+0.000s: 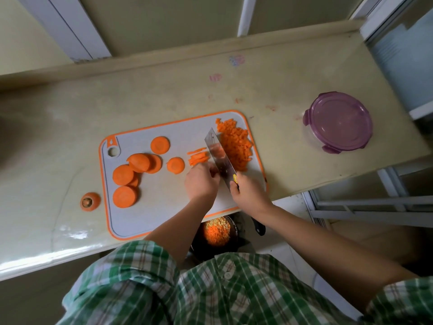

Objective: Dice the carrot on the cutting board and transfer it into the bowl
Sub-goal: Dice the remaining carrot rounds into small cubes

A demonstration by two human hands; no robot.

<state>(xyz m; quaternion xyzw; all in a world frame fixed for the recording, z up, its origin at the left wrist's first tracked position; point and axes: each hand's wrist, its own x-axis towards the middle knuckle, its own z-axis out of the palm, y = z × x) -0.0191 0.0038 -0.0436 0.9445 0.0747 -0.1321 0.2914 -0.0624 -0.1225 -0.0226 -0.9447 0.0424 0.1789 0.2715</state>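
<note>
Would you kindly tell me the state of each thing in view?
carrot rounds: sliced, undiced, some overlapping.
carrot sticks: cut, held by left hand.
diced carrot: piled at right end of cutting board.
knife: gripped by right hand, blade at the sticks.
carrot top: cut off, on the counter.
container: lid on.
bowl: partly filled with dice.

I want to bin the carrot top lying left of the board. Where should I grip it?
Probably pinch the carrot top across its rounded orange sides, coming from above or from the left. It sits stem scar up on the counter, apart from the cutting board edge on its right.
</note>
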